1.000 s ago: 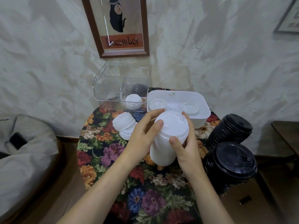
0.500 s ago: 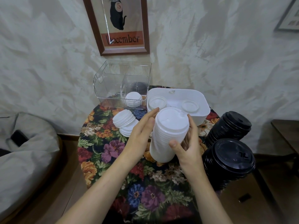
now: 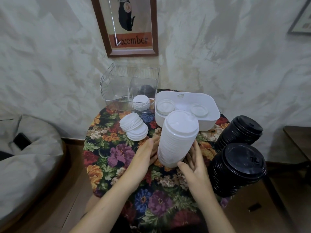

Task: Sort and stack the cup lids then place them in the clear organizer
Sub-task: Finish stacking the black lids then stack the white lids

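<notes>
1. My left hand and right hand flank the foot of the tall white lid stack. The fingers of both lie fairly straight and spread against its sides, steadying it, not clenched round it. My right thumb sits at the stack's lower edge.
2. That stack is near the middle of the bench, in front of the white tub, and leans towards me. I cannot tell whether its foot rests on the cloth or is just off it.
3. Done so far, as I judge it: the big white lids are gathered into this one column, and the black ones stand in two columns at my right, the far black stack and the near black stack.
4. The clear organizer at the back of the bench holds only a short stack of small white lids in its right compartment. I see nothing in the left one.
5. Left to do: the loose small lids lie fanned out beside the organizer and need squaring up, and a few shallow lids sit in the tub.
6. So sorting looks well along, but the placing has barely begun. None of the three tall columns is in the organizer yet.
</notes>
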`<state>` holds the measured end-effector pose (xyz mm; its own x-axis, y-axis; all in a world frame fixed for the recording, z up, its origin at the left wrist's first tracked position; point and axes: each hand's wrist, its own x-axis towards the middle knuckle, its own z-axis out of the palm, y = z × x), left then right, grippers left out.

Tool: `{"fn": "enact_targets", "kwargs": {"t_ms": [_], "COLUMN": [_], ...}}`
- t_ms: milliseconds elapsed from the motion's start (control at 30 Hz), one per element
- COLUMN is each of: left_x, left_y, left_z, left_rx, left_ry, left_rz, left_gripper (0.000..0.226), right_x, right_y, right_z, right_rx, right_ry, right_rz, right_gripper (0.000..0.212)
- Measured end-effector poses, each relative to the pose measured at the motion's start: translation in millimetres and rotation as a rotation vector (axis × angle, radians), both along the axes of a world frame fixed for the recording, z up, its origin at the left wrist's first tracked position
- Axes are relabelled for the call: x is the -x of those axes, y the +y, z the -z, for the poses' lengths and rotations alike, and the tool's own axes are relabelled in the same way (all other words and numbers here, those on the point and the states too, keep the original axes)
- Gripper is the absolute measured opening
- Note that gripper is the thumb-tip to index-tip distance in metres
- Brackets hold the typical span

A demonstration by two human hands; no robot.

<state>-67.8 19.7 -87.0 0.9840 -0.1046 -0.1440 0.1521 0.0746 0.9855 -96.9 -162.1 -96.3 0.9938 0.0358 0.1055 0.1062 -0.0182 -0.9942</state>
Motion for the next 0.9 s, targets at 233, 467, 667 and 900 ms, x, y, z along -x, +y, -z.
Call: {"fn": "enact_targets", "kwargs": {"t_ms": [233, 467, 667, 900], "left_x": [0, -7, -15, -19], "left_y": [-7, -20, -27, -37], "left_z": [-5, -6, -7, -9], "left_rx": [0.011, 0.022, -0.004, -0.008], "left_ry": [0.004, -0.005, -0.01, -0.03], "left_rz": [-0.001, -0.037, -0.044, -0.034], "left_gripper": [0.035, 0.034, 0.03, 0.026], "right_x": [-7, -17, -26, -24], "right_y": [6, 3, 1, 1], "right_z": [-2, -8, -7, -8], "right_rx": [0.059, 0.062, 0.072, 0.075], "right_ry": [-0.01, 0.006, 0.006, -0.001], "right_rz": [0.087, 0.161, 0.199, 0.234], "right_gripper": [0.089, 0.084, 0.083, 0.092]}}
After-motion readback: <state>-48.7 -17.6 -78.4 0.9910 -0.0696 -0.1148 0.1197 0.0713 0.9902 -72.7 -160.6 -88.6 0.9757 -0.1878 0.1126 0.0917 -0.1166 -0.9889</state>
